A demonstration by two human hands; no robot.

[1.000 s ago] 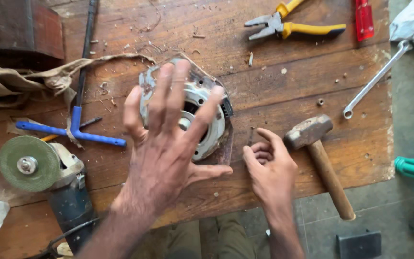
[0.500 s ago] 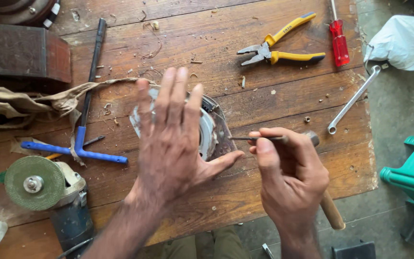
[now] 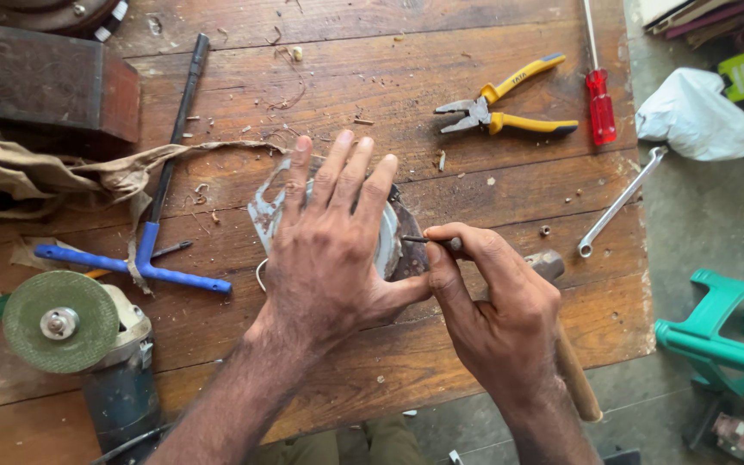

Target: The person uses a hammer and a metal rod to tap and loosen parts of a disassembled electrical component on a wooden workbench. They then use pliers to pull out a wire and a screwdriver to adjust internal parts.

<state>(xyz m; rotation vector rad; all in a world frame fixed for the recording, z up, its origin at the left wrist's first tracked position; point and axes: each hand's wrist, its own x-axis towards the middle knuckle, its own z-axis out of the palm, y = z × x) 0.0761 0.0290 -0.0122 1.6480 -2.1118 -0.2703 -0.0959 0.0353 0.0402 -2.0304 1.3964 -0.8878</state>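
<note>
Motor housing (image 3: 393,245) under left hand (image 3: 329,250), right hand (image 3: 497,310) pinching one nail (image 3: 428,241)

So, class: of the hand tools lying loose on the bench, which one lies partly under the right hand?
The hammer; its head and wooden handle show beside the right hand. Pliers, screwdriver and spanner lie apart.

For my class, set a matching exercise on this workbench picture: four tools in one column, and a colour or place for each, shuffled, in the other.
Tools
1. pliers
2. screwdriver
3. spanner
4. angle grinder

Descriptions
A. green disc, at the bench's near left corner
B. red handle, by the far right edge
C. yellow handles, jaws pointing left
D. bare metal, lying slantwise at the right edge

Pairs: 1-C, 2-B, 3-D, 4-A
</note>
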